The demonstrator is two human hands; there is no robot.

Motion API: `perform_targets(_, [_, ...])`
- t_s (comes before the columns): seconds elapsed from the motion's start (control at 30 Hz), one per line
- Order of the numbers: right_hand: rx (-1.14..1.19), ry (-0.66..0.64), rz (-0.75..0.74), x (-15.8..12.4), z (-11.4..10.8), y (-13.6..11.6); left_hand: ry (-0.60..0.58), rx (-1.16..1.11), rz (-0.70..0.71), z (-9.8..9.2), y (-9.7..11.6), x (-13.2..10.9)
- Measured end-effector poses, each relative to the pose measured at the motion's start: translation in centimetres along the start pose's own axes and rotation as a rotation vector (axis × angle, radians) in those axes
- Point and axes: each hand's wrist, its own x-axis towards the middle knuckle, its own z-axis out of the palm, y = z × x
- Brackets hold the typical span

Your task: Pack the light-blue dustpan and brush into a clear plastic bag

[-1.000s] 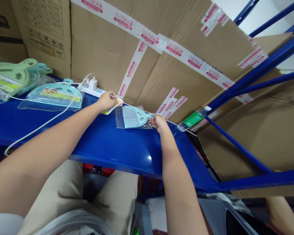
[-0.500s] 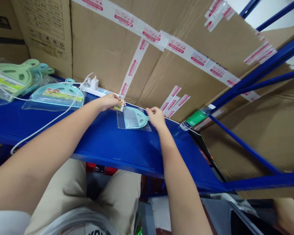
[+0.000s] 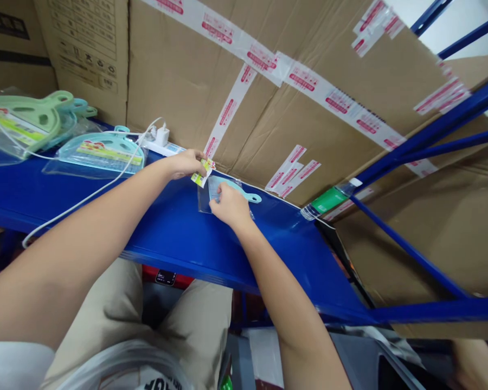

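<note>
A light-blue hand brush (image 3: 239, 187) lies on the blue shelf in a clear plastic bag (image 3: 204, 199), its handle pointing right. My right hand (image 3: 231, 205) is over its bristle end, fingers curled and closed on the bagged brush; the hand covers most of the head. Just left of it, my left hand (image 3: 188, 164) pinches a small yellow-green printed card (image 3: 202, 173) at the bag's upper left corner. Whether the card is partly inside the bag, I cannot tell.
To the left lie a bagged blue dustpan (image 3: 106, 154) and a green dustpan (image 3: 36, 116) on others. A white cable (image 3: 89, 195) crosses the blue shelf (image 3: 179, 227) from a power strip (image 3: 162, 145). A bottle (image 3: 329, 200) leans at right; cardboard (image 3: 179, 81) stands behind.
My right hand has moved left from the brush's handle to its bristle end, leaving the handle uncovered. My left hand still holds the card, which now shows more of its face.
</note>
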Motion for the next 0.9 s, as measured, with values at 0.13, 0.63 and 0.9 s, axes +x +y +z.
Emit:
perform_targets(0.13, [0.122, 0.032, 0.043, 0.3, 0.8, 0.2, 0.009, -0.034, 0.006, 0.1, -0.2, 0.3])
perform_targets(0.63, [0.498, 0.082, 0.121, 1.0, 0.2, 1.5, -0.472, 0.241, -0.083, -1.2, -0.9, 0.6])
perform_targets(0.9, [0.599, 0.085, 0.144, 1.3, 0.2, 1.8, -0.384, 0.130, -0.077, 0.4, -1.3, 0.3])
